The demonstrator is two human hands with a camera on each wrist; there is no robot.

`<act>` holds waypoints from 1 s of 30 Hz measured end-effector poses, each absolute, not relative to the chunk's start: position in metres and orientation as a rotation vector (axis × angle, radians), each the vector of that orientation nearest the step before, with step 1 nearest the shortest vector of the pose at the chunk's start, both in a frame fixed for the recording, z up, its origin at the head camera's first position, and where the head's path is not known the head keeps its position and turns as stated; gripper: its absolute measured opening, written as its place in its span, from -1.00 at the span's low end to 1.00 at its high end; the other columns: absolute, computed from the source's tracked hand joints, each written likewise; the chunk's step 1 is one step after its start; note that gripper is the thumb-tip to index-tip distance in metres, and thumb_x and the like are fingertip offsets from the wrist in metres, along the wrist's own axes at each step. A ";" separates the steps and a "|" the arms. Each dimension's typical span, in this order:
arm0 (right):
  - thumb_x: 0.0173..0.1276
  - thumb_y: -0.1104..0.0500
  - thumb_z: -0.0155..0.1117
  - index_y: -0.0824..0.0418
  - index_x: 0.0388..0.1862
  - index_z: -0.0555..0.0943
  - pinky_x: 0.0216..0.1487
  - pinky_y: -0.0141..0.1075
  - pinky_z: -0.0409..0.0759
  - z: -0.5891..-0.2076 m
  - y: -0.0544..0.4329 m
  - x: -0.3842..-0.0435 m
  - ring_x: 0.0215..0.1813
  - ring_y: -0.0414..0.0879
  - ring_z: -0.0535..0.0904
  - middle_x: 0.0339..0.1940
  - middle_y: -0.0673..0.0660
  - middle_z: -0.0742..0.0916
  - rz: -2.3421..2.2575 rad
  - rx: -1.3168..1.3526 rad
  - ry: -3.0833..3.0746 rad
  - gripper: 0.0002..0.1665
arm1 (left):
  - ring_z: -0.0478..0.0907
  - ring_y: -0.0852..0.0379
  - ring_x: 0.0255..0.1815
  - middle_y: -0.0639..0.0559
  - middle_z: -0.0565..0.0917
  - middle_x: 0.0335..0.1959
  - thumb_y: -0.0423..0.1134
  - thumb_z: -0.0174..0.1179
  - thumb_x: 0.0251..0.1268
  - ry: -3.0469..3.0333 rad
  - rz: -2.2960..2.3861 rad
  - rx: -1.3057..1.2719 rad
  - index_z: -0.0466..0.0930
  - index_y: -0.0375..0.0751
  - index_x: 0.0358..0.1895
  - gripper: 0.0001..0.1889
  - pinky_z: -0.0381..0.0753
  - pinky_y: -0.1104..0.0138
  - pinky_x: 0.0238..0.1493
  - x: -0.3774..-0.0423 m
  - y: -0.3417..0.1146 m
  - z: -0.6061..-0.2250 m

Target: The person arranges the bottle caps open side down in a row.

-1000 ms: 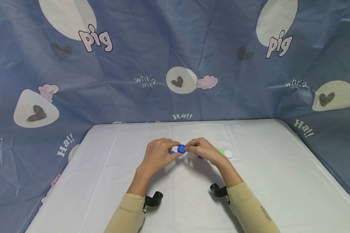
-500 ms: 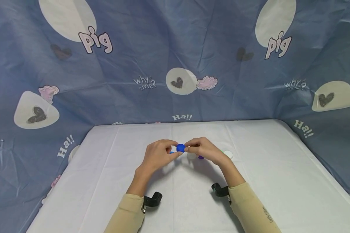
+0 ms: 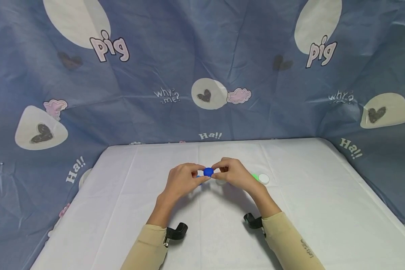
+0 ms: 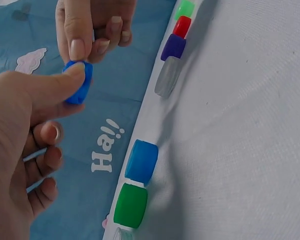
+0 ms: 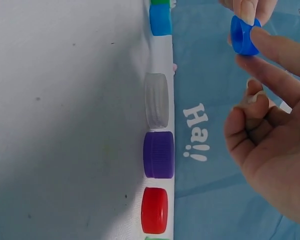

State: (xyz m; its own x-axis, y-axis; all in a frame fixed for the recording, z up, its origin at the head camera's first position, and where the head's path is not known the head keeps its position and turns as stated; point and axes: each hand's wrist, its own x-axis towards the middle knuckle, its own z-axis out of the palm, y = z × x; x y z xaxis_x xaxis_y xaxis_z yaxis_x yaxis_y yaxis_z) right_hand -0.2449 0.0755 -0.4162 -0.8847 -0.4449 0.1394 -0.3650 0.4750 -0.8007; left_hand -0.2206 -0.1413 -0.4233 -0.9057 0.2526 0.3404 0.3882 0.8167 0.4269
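Note:
A dark blue bottle cap (image 3: 208, 172) is held above the table between both hands. My left hand (image 3: 181, 179) pinches it from the left with thumb and forefinger. From the other side my right hand (image 3: 235, 174) grips it between thumb and forefinger. In the right wrist view the hollow side of the blue cap (image 5: 236, 36) shows. Below the hands, caps stand in a row: green (image 4: 130, 205), lighter blue (image 4: 141, 161), clear (image 5: 156, 100), purple (image 5: 159, 155) and red (image 5: 154, 210). The hands hide part of this row in the head view.
A light green cap (image 3: 255, 176) and a white cap (image 3: 264, 179) continue the row on the right. White cloth covers the table (image 3: 148, 210). Behind it hangs a blue printed curtain (image 3: 175, 123). Black wrist cameras are strapped to both forearms.
The blue cap has turned between the fingers, its face tipping away from the head camera. My right thumb and forefinger have spread wider at its edge. My left hand has hardly moved.

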 end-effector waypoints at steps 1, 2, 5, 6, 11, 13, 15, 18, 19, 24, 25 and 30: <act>0.22 0.13 0.46 0.05 -0.09 0.77 -0.41 -0.36 0.37 -0.417 0.075 -0.245 -0.41 -0.12 0.40 -0.45 0.02 0.52 -1.378 -0.732 2.636 -0.74 | 0.34 0.28 -0.58 0.28 0.45 -0.63 0.23 0.36 0.14 -2.739 -0.710 -0.481 0.78 0.26 -0.09 -0.68 0.29 0.36 -0.50 -0.221 -0.141 -0.423; 0.22 0.13 0.45 0.06 -0.08 0.77 -0.42 -0.36 0.37 -0.417 0.074 -0.245 -0.41 -0.13 0.40 -0.46 0.02 0.52 -1.367 -0.737 2.650 -0.74 | 0.35 0.29 -0.57 0.28 0.47 -0.62 0.23 0.36 0.14 -2.745 -0.698 -0.470 0.78 0.27 -0.08 -0.67 0.30 0.36 -0.49 -0.221 -0.140 -0.423; 0.24 0.15 0.44 0.11 -0.05 0.76 -0.42 -0.36 0.37 -0.417 0.071 -0.245 -0.43 -0.14 0.39 -0.48 0.02 0.51 -1.310 -0.763 2.710 -0.72 | 0.38 0.30 -0.53 0.30 0.53 -0.56 0.24 0.37 0.13 -2.760 -0.649 -0.443 0.77 0.29 -0.04 -0.65 0.32 0.36 -0.48 -0.221 -0.139 -0.423; 0.24 0.15 0.45 0.13 -0.05 0.76 -0.42 -0.36 0.36 -0.416 0.070 -0.244 -0.43 -0.15 0.38 -0.48 0.02 0.51 -1.284 -0.767 2.736 -0.71 | 0.38 0.31 -0.52 0.31 0.55 -0.54 0.23 0.37 0.12 -2.762 -0.636 -0.439 0.77 0.29 -0.04 -0.65 0.33 0.37 -0.47 -0.221 -0.139 -0.423; 0.23 0.14 0.46 0.12 -0.06 0.77 -0.43 -0.35 0.32 -0.417 0.063 -0.241 -0.47 -0.15 0.37 -0.50 0.00 0.50 -1.113 -0.752 2.864 -0.71 | 0.35 0.30 -0.59 0.28 0.51 -0.59 0.18 0.38 0.15 -2.780 -0.565 -0.436 0.77 0.28 -0.05 -0.69 0.28 0.37 -0.56 -0.222 -0.138 -0.427; 0.22 0.13 0.46 0.10 -0.06 0.77 -0.44 -0.35 0.31 -0.420 0.061 -0.241 -0.48 -0.16 0.37 -0.51 -0.01 0.51 -1.051 -0.728 2.898 -0.71 | 0.34 0.30 -0.60 0.28 0.52 -0.60 0.17 0.38 0.15 -2.791 -0.546 -0.430 0.77 0.29 -0.08 -0.72 0.27 0.37 -0.57 -0.222 -0.138 -0.428; 0.22 0.12 0.45 0.09 -0.06 0.77 -0.45 -0.34 0.31 -0.422 0.059 -0.240 -0.48 -0.16 0.38 -0.49 -0.02 0.52 -0.998 -0.710 2.923 -0.71 | 0.37 0.32 -0.58 0.28 0.60 -0.55 0.16 0.39 0.13 -2.798 -0.535 -0.424 0.79 0.29 -0.12 -0.74 0.29 0.37 -0.56 -0.223 -0.138 -0.430; 0.22 0.11 0.43 0.07 -0.06 0.77 -0.47 -0.33 0.32 -0.425 0.058 -0.240 -0.48 -0.16 0.39 -0.47 -0.03 0.54 -0.948 -0.685 2.940 -0.71 | 0.47 0.32 -0.50 0.28 0.73 -0.39 0.15 0.41 0.10 -2.813 -0.505 -0.423 0.80 0.30 -0.14 -0.75 0.37 0.36 -0.51 -0.225 -0.135 -0.432; 0.22 0.11 0.42 0.07 -0.06 0.78 -0.48 -0.32 0.32 -0.426 0.058 -0.240 -0.48 -0.15 0.40 -0.47 -0.03 0.55 -0.936 -0.678 2.942 -0.71 | 0.51 0.30 -0.47 0.26 0.76 -0.33 0.15 0.42 0.10 -2.818 -0.497 -0.425 0.80 0.29 -0.14 -0.74 0.39 0.34 -0.50 -0.226 -0.135 -0.433; 0.23 0.09 0.42 0.06 -0.07 0.79 -0.48 -0.30 0.35 -0.429 0.058 -0.241 -0.48 -0.15 0.43 -0.45 -0.03 0.56 -0.892 -0.639 2.942 -0.72 | 0.69 0.18 -0.26 0.21 0.80 -0.14 0.15 0.42 0.10 -2.863 -0.456 -0.420 0.79 0.27 -0.09 -0.70 0.50 0.29 -0.43 -0.229 -0.131 -0.437; 0.23 0.09 0.42 0.06 -0.08 0.79 -0.48 -0.30 0.36 -0.429 0.058 -0.242 -0.47 -0.15 0.43 -0.45 -0.03 0.57 -0.890 -0.635 2.938 -0.73 | 0.71 0.15 -0.22 0.20 0.80 -0.13 0.16 0.42 0.09 -2.871 -0.450 -0.417 0.79 0.26 -0.08 -0.69 0.52 0.28 -0.42 -0.230 -0.130 -0.437; 0.18 0.11 0.44 0.12 -0.10 0.79 -0.36 -0.28 0.47 -0.432 0.058 -0.243 -0.39 -0.15 0.50 -0.37 0.00 0.65 -0.856 -0.620 2.926 -0.72 | 0.73 0.08 -0.11 0.18 0.80 -0.10 0.15 0.43 0.08 -2.923 -0.432 -0.422 0.79 0.24 -0.08 -0.68 0.58 0.21 -0.33 -0.233 -0.126 -0.440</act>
State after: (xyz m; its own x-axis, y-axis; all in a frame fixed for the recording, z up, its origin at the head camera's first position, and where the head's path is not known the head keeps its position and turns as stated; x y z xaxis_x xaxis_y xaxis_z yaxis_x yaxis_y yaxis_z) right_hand -0.2429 0.0581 -0.4317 -0.9202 -0.3830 0.0814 -0.3665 0.7691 -0.5236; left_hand -0.2326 -0.1259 -0.4403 -0.9481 0.2523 0.1936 0.2975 0.9188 0.2594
